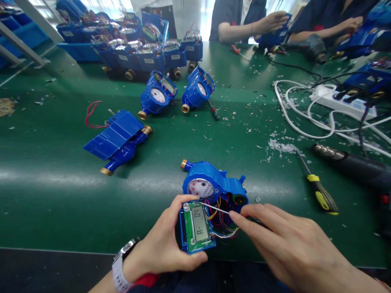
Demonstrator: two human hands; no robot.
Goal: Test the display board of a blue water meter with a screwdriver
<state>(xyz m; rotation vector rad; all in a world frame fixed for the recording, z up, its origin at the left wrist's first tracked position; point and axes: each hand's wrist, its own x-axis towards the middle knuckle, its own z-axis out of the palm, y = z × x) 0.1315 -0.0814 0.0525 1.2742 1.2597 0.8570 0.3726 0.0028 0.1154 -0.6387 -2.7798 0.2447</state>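
Observation:
My left hand (pixel 165 240), a watch on its wrist, grips the sides of a small display module (pixel 200 228) with a green circuit board and a lit-up style LCD. In my right hand (pixel 281 240) is a thin metal-shafted tool (pixel 215 208), its handle mostly hidden by the fingers. The tool's tip rests at or just over the module's upper edge. Behind the module lies an opened blue water meter (pixel 210 175) with a round dial and a brass end; colored wires (pixel 224 217) run between its cavity and the module.
Blue meters (pixel 157 95) (pixel 198 88) and a lidded one (pixel 119 136) lie further back. A yellow-black screwdriver (pixel 322 195), heat gun (pixel 351 162), white cables and power strip (pixel 343 101) are at right. Crates of meters (pixel 149 61) stand behind. Two people's hands work across the table.

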